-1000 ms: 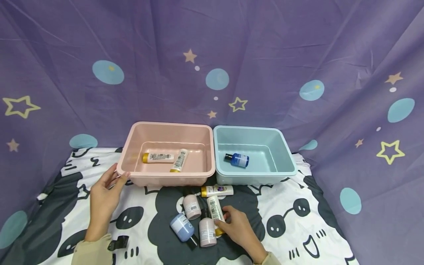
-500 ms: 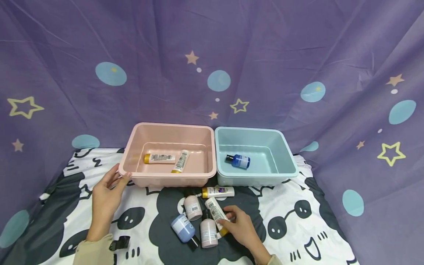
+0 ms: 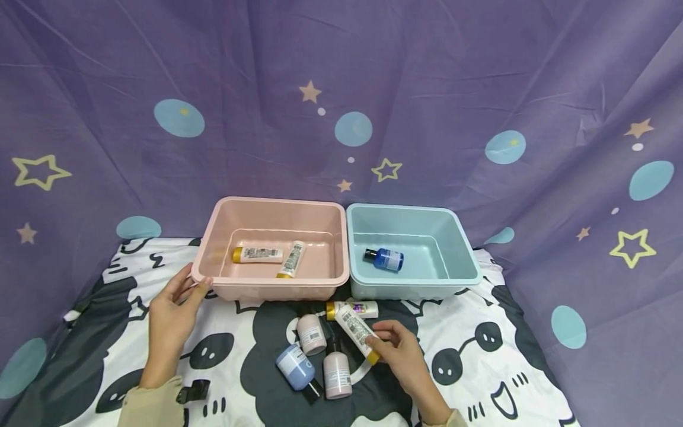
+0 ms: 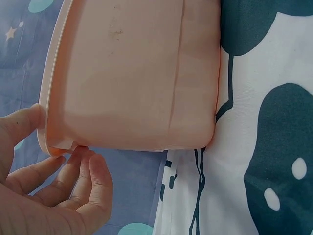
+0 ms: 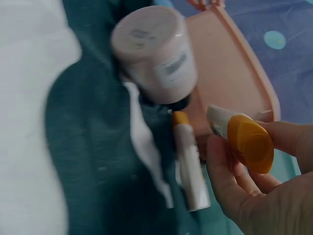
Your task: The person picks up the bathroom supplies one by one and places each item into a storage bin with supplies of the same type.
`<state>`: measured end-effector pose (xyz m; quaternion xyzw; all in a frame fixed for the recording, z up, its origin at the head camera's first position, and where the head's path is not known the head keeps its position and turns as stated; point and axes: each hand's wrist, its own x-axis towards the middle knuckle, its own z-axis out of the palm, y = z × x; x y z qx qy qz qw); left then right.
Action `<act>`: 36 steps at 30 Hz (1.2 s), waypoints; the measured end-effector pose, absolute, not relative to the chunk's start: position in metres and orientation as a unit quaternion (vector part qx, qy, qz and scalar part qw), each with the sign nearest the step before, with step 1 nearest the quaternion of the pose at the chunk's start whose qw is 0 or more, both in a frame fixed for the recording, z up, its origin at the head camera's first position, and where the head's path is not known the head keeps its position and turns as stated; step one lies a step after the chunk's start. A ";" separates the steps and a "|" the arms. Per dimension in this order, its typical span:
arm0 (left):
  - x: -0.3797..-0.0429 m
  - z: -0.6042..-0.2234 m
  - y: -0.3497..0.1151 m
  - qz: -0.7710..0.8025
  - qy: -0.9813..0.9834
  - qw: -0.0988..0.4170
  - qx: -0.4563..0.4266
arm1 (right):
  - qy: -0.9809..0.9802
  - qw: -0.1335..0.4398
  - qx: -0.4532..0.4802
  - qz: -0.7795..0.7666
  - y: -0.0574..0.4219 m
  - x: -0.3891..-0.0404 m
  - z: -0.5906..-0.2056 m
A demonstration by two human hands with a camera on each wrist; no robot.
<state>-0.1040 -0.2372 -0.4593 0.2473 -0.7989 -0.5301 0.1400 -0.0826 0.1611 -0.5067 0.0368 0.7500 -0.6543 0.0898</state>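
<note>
My right hand (image 3: 402,356) pinches a white tube with a yellow cap (image 3: 356,332) by its capped end, above the cloth. In the right wrist view the yellow cap (image 5: 252,144) faces the camera between thumb and fingers. My left hand (image 3: 173,320) grips the front left corner of the pink bin (image 3: 277,290), thumb on the rim and fingers beneath it in the left wrist view. Two similar tubes (image 3: 258,255) lie inside that bin. Another tube (image 3: 368,309) lies on the cloth behind the held one. A blue bottle (image 3: 389,260) lies in the light blue bin (image 3: 416,289).
Two pale pink bottles (image 3: 337,376) with dark caps lie on the sheep-print cloth (image 3: 480,379), left of my right hand. Beside them lies a light blue bottle (image 3: 295,366). A purple curtain (image 3: 437,71) hangs behind the bins.
My right hand has lifted the tube off the cloth and moved it up and to the right, away from the pink bottles. The left hand keeps its grip on the bin.
</note>
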 end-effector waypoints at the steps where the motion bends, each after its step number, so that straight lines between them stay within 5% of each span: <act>1: -0.104 -0.459 -0.237 -0.530 -0.799 0.139 0.247 | 0.747 0.091 0.038 -0.658 0.161 -0.083 -0.503; 18: -0.104 -0.459 -0.237 -0.540 -0.794 0.136 0.246 | 0.730 0.087 -0.048 -0.676 0.156 -0.108 -0.432; 36: -0.105 -0.462 -0.237 -0.539 -0.792 0.151 0.244 | 0.712 0.090 -0.126 -0.685 0.074 -0.237 -0.369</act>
